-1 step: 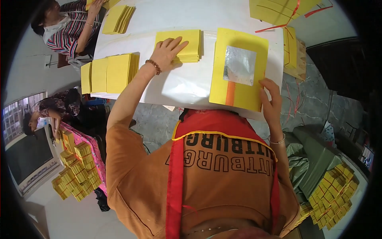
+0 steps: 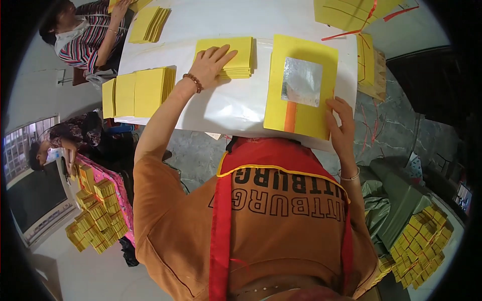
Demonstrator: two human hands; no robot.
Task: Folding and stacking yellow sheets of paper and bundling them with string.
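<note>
A short stack of yellow paper pieces (image 2: 241,47) lies on the white table, and my left hand (image 2: 210,61) rests flat on top of it with the fingers spread. To its right, near the table's front edge, is a larger yellow paper stack (image 2: 275,100). Its top bears a silver rectangle (image 2: 302,83) and an orange stripe (image 2: 290,118). My right hand (image 2: 342,123) is at this stack's right edge, fingers bent and apart, touching the side. No grip on a sheet is visible.
Yellow paper stacks (image 2: 145,93) stand at the table's left edge, others (image 2: 149,24) farther back. Large yellow bundles (image 2: 346,14) with red ties are at the far right. One person (image 2: 90,37) handles yellow paper at the far left; another (image 2: 75,133) leans over bundles (image 2: 100,210) lower left.
</note>
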